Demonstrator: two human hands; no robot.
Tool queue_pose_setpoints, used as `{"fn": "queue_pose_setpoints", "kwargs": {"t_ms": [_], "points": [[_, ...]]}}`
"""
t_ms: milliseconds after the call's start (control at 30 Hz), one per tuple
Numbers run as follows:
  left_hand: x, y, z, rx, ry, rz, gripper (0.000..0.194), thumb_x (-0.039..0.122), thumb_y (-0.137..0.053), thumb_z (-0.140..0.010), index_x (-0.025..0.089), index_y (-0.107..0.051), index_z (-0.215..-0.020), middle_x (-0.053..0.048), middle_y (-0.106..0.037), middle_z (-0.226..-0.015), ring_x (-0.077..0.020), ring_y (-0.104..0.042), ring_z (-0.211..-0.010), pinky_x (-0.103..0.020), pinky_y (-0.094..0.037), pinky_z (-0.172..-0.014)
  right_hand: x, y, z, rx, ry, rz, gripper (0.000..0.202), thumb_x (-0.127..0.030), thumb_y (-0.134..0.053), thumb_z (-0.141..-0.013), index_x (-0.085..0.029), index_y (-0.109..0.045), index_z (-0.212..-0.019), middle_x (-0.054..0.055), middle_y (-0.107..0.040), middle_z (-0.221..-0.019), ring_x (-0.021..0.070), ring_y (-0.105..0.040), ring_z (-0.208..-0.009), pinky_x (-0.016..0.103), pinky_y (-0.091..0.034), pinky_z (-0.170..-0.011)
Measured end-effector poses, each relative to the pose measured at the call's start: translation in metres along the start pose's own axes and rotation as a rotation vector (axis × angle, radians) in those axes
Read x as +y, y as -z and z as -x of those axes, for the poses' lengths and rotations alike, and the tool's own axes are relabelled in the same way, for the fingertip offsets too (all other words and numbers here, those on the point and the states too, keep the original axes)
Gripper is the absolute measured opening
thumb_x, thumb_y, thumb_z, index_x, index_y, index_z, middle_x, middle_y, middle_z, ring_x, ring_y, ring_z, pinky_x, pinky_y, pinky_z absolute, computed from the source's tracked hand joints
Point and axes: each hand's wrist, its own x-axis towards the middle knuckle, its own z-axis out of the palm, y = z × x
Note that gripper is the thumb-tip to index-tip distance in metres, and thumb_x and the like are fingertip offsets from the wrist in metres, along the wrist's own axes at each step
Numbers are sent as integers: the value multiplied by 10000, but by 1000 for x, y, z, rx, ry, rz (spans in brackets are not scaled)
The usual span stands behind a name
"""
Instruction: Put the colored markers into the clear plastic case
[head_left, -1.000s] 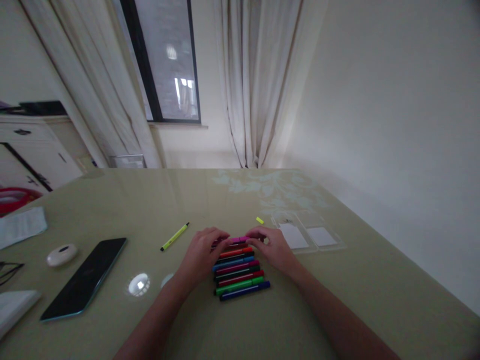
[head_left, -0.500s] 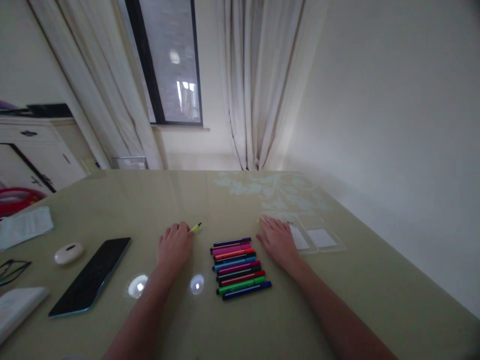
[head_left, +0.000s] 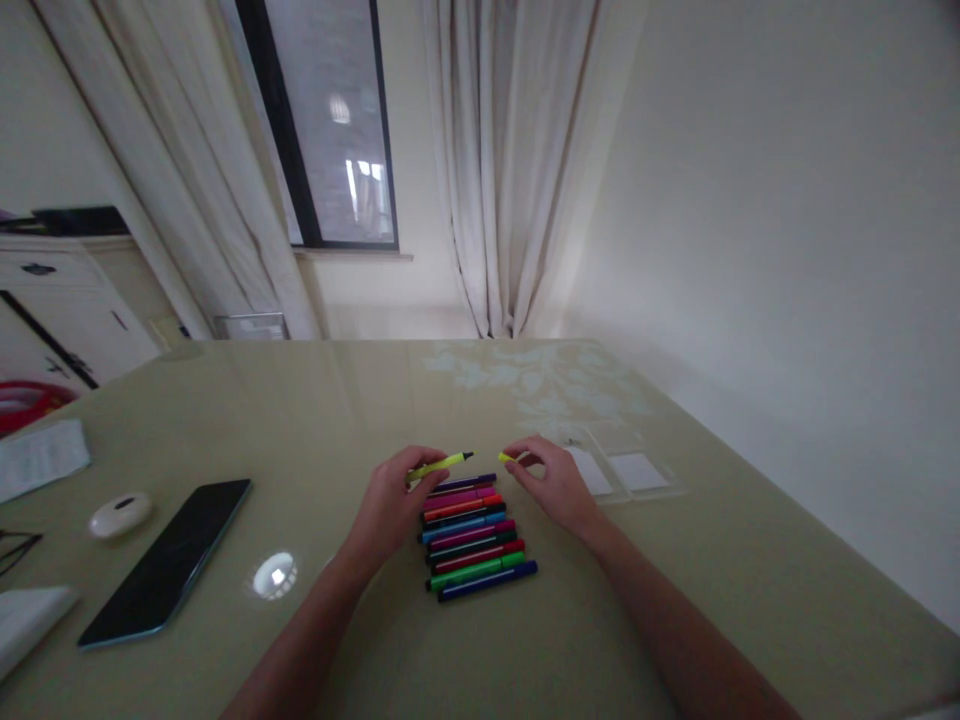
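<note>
Between its thumb and fingers, my left hand (head_left: 394, 500) grips an uncapped yellow marker (head_left: 442, 466), its dark tip pointing right. Across a small gap, my right hand (head_left: 551, 478) pinches the yellow cap (head_left: 505, 457). Marker and cap are apart, roughly level with each other. Below and between the hands, several capped markers lie side by side in a column, from a purple one at the far end past a light blue one (head_left: 465, 528) and a green one (head_left: 480, 570) to a dark blue one (head_left: 487, 581) nearest me.
Clear plastic holders with white cards (head_left: 639, 472) lie beyond my right hand. At left are a black tablet (head_left: 169, 560), a white oval case (head_left: 120, 514), a folded paper (head_left: 45, 460) and a white box (head_left: 30, 625). A wall borders the table's right side.
My left hand has moved right with the yellow marker, raising it towards the cap. My right hand has turned and now shows the yellow cap in its fingertips. The view has shifted slightly.
</note>
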Motion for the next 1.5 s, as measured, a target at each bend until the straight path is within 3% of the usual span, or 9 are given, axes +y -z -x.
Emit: {"fn": "queue_pose_setpoints", "kwargs": {"t_ms": [100, 267, 800, 1033, 1167, 1267, 1400, 1500], "points": [[3, -2, 2, -33, -30, -2, 177, 361, -654, -899, 239, -737, -996, -22, -763, -967, -209, -691, -888, -318, -525, -813, -12, 1, 1, 33, 82, -191, 146, -301, -684, -930, -217, -761, -1022, 57, -737, -997, 193, -711, -909, 324, -568, -842], [6, -1, 4, -36, -61, -3, 159, 347, -658, -903, 239, -739, -987, -22, -761, -960, -204, -693, -888, -312, -532, -814, -19, -1, 2, 34, 33, -342, 192, -360, -727, -915, -221, -774, -1038, 66, -764, -1003, 208, -728, -938, 354, -593, -892], [11, -10, 10, -61, -111, 31, 127, 314, -691, -904, 243, -770, -974, -12, -758, -890, -181, -693, -825, -276, -521, -763, -24, -3, 5, -32, -51, -437, 206, -404, -747, -891, -235, -811, -991, 59, -807, -900, 237, -764, -844, 355, -601, -794], [12, -13, 12, -7, -79, 25, 134, 306, -681, -896, 236, -785, -943, -20, -761, -872, -184, -694, -802, -277, -515, -734, -20, -7, 8, -91, -59, -422, 253, -436, -725, -903, -217, -805, -1002, 61, -802, -882, 225, -753, -835, 341, -588, -784], [12, -14, 10, -55, -64, -12, 194, 375, -646, -934, 238, -780, -969, -32, -768, -908, -198, -697, -825, -299, -523, -752, -19, -10, 6, -110, -73, -395, 260, -438, -691, -927, -215, -794, -1010, 60, -807, -910, 225, -755, -861, 347, -583, -806], [8, -12, 8, -115, -76, -170, 264, 426, -584, -978, 237, -768, -1000, -53, -770, -976, -238, -694, -929, -373, -512, -860, -17, -8, 4, -94, -63, -280, 235, -414, -667, -945, -223, -792, -1003, 59, -806, -950, 228, -750, -891, 358, -573, -841], [0, -11, 11, -95, -104, -391, 463, 537, -521, -995, 215, -661, -1296, -116, -706, -1273, -305, -627, -1188, -493, -436, -1028, -10, -7, 1, -51, -52, -186, 211, -379, -657, -947, -216, -780, -1001, 60, -801, -952, 228, -744, -891, 367, -570, -863], [-2, -17, 19, -202, -180, -501, 736, 698, -532, -925, 222, -509, -1486, -142, -579, -1482, -344, -522, -1354, -551, -336, -1138, -1, -11, -1, -11, -49, -112, 169, -301, -641, -948, -204, -769, -999, 63, -795, -959, 225, -737, -897, 364, -563, -866]]}}
